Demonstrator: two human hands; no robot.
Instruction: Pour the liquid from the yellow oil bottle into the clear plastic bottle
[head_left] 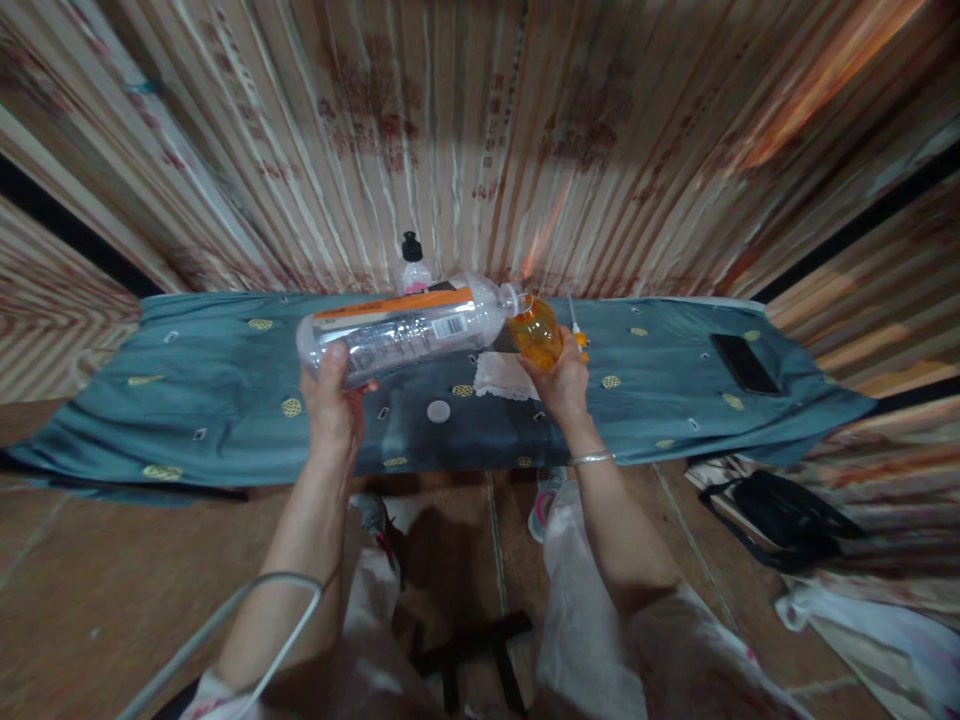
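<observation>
My left hand (334, 395) is closed around the base end of a large clear plastic bottle (405, 330) with an orange and silver label. The bottle is tipped nearly level, its neck pointing right. In my right hand (564, 380) is a small amber bottle (537, 335), held tilted so its mouth meets the neck of the large one. Whether liquid runs between them I cannot make out. Below the two bottles, a white scalloped cloth (506, 376) and a round white disc (438, 411), perhaps a cap, lie on the table.
A teal patterned cloth (225, 400) covers the narrow table. Behind the large bottle stands a clear bottle with a black cap (411, 262). An orange and white nozzle (579, 338) lies by my right hand. A phone (744, 363) rests at right; a black bag (780, 515) is below.
</observation>
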